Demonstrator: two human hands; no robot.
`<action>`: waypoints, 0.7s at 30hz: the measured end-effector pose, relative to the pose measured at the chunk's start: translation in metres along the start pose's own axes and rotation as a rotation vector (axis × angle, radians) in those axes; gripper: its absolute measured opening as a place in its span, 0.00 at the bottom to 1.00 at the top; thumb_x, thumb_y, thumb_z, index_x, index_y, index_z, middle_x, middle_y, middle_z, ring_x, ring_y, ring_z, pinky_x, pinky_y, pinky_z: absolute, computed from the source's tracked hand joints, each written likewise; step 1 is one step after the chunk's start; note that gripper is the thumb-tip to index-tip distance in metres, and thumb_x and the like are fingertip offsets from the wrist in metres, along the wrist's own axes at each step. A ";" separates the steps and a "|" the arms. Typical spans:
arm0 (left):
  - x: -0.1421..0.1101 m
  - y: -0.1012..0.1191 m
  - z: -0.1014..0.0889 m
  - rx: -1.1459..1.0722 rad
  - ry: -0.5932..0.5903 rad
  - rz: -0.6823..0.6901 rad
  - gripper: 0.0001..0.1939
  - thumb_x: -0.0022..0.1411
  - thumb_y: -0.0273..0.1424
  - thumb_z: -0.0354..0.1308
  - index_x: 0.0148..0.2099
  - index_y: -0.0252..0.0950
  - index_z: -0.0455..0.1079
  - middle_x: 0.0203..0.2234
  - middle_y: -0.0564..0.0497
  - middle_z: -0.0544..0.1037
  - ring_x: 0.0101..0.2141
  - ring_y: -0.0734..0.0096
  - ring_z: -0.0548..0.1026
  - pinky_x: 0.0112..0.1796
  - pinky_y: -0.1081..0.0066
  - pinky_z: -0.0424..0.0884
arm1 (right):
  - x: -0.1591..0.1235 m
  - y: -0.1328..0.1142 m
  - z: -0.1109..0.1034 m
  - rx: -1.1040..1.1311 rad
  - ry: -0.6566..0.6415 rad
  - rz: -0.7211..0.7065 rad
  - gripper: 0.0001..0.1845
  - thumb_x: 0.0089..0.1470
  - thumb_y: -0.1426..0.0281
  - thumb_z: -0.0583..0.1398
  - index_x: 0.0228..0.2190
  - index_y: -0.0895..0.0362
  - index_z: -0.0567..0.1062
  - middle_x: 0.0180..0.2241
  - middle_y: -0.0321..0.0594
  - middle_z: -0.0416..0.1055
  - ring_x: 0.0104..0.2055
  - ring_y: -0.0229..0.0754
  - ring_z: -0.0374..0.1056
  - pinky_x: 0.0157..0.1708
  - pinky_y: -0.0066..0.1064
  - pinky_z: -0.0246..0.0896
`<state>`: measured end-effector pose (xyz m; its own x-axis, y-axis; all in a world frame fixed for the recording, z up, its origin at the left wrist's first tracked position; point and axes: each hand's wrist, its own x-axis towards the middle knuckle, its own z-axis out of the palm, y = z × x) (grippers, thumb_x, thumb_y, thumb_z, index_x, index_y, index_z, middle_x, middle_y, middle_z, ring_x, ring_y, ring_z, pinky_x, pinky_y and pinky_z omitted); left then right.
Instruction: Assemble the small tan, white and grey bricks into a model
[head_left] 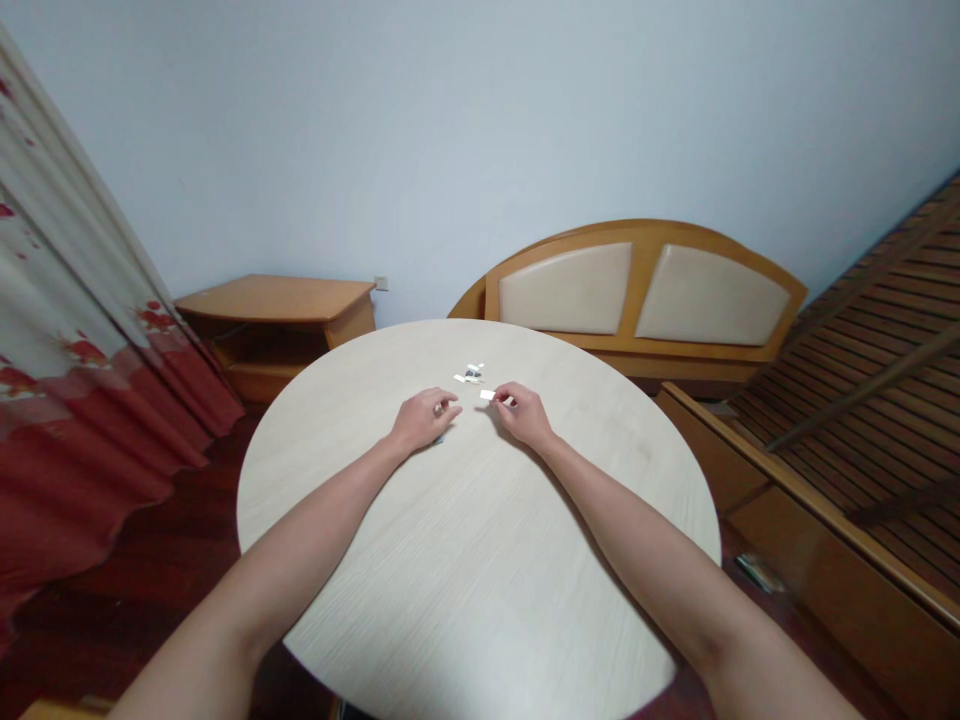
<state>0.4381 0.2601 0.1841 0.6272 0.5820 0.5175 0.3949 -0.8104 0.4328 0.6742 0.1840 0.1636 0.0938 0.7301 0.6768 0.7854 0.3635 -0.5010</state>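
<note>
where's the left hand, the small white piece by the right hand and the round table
left hand [424, 420], head view, point on the back of the hand
small white piece [487, 395], head view, point on the middle of the piece
round table [480, 540], head view, point on the bare tabletop

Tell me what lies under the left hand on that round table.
Only a small bluish scrap shows beneath the left hand; the hand covers the rest of it.

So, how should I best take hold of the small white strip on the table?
Probably pinch the small white strip by its free left end, coming from the near side with your left hand: it looks thin, lies flat on the table, and that end stands clear of the dark pieces.
</note>
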 end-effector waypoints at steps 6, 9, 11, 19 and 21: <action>-0.002 0.008 0.002 0.064 -0.078 0.104 0.16 0.66 0.39 0.62 0.53 0.39 0.76 0.43 0.47 0.82 0.44 0.61 0.78 0.46 0.65 0.72 | -0.005 -0.023 0.007 -0.026 -0.160 -0.212 0.07 0.55 0.77 0.60 0.34 0.54 0.76 0.38 0.43 0.78 0.42 0.46 0.72 0.45 0.36 0.66; -0.002 0.007 0.003 0.069 -0.082 0.112 0.12 0.69 0.38 0.59 0.49 0.39 0.78 0.40 0.47 0.83 0.42 0.62 0.78 0.44 0.65 0.72 | -0.005 -0.029 0.006 -0.024 -0.173 -0.220 0.07 0.57 0.75 0.59 0.36 0.54 0.77 0.38 0.43 0.78 0.41 0.46 0.73 0.44 0.36 0.66; -0.002 0.006 0.003 0.070 -0.070 0.118 0.12 0.69 0.37 0.58 0.48 0.39 0.78 0.40 0.47 0.83 0.41 0.63 0.78 0.43 0.66 0.71 | -0.005 -0.031 0.004 -0.034 -0.180 -0.199 0.08 0.59 0.72 0.60 0.40 0.54 0.77 0.38 0.44 0.78 0.40 0.45 0.73 0.43 0.36 0.67; -0.002 0.008 0.003 0.069 -0.028 0.137 0.11 0.69 0.38 0.58 0.45 0.38 0.78 0.40 0.47 0.83 0.41 0.63 0.79 0.42 0.67 0.71 | -0.005 -0.034 0.000 -0.063 -0.202 -0.213 0.10 0.63 0.68 0.58 0.43 0.54 0.78 0.42 0.45 0.78 0.45 0.47 0.72 0.46 0.37 0.67; -0.003 0.008 0.003 0.072 -0.019 0.129 0.11 0.69 0.38 0.59 0.45 0.38 0.78 0.39 0.47 0.83 0.41 0.63 0.79 0.42 0.66 0.71 | -0.005 -0.033 0.001 -0.065 -0.199 -0.213 0.10 0.64 0.68 0.58 0.43 0.54 0.78 0.42 0.45 0.78 0.45 0.47 0.72 0.45 0.36 0.66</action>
<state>0.4415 0.2516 0.1844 0.6882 0.4719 0.5510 0.3571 -0.8815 0.3089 0.6476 0.1689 0.1767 -0.1942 0.7427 0.6409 0.8128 0.4876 -0.3187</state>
